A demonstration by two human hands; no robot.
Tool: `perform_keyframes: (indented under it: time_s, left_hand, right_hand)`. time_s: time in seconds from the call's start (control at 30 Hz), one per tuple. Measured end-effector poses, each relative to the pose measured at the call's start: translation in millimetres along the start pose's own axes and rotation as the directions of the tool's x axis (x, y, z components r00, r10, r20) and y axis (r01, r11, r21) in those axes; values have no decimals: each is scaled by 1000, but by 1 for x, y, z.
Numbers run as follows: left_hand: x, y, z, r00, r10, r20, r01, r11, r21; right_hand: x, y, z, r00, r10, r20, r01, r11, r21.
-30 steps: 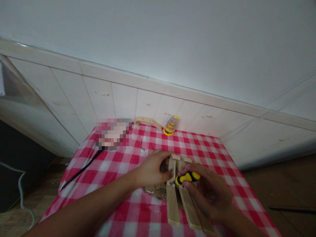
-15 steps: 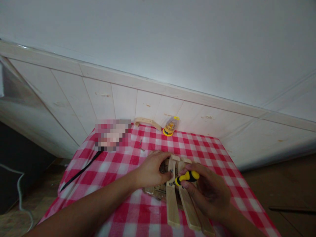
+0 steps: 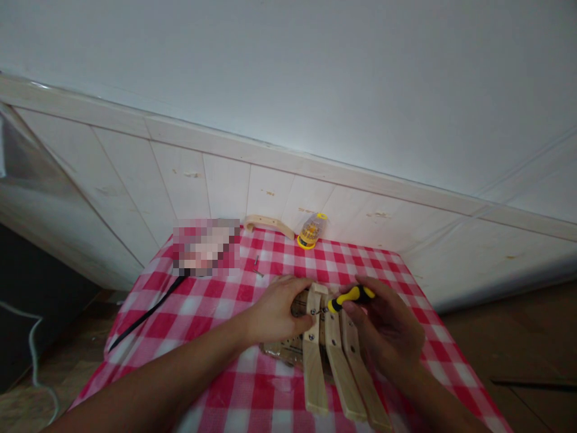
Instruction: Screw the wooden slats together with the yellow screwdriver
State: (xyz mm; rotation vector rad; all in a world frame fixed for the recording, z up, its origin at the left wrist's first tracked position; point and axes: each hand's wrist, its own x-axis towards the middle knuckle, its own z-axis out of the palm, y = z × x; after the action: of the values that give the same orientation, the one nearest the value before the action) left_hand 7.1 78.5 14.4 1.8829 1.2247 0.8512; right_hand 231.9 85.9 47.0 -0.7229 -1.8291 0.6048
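Note:
In my right hand (image 3: 391, 328) is a yellow and black screwdriver (image 3: 350, 297). Its tip points left at the upper screw (image 3: 314, 312) on the leftmost of several pale, bent wooden pieces (image 3: 315, 373). These pieces lie side by side, with dark screw heads along them. My left hand (image 3: 279, 310) grips that leftmost piece near its upper end, the thumb against its edge. Beneath the wood lies a brown package in clear wrap (image 3: 283, 352), partly covered by my left hand. Whether the tip sits in the screw head I cannot tell.
On the red and white checked tablecloth (image 3: 216, 337), two loose screws (image 3: 257, 267) lie beyond my left hand. A curved wooden piece (image 3: 270, 224) and a yellow-capped clear bit case (image 3: 312, 231) stand by the wall. A blurred-out object with a black strap (image 3: 148, 316) is at left.
My right hand has lifted the screwdriver up and slightly right, from the lower screw to the upper one on the leftmost wooden piece. The left hand stays put.

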Motion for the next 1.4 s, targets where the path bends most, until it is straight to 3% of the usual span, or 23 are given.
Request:
perform_keyframes:
  time_s: [0.17,0.73,1.4]
  left_hand:
    - [0,1,-1,1000,0,2,0,1000,-8]
    - [-1,0,0,1000,-15,7,15,1000,-15]
    - [0,0,1,1000,-17,-2,17,1000,-2]
  right_hand:
    - [2,3,1,1000,9,-15,-9,1000,-23]
    - [-2,6,-4,992,11,129,1,996,-91]
    - [1,5,-1,999,23,41,-14,979,-201]
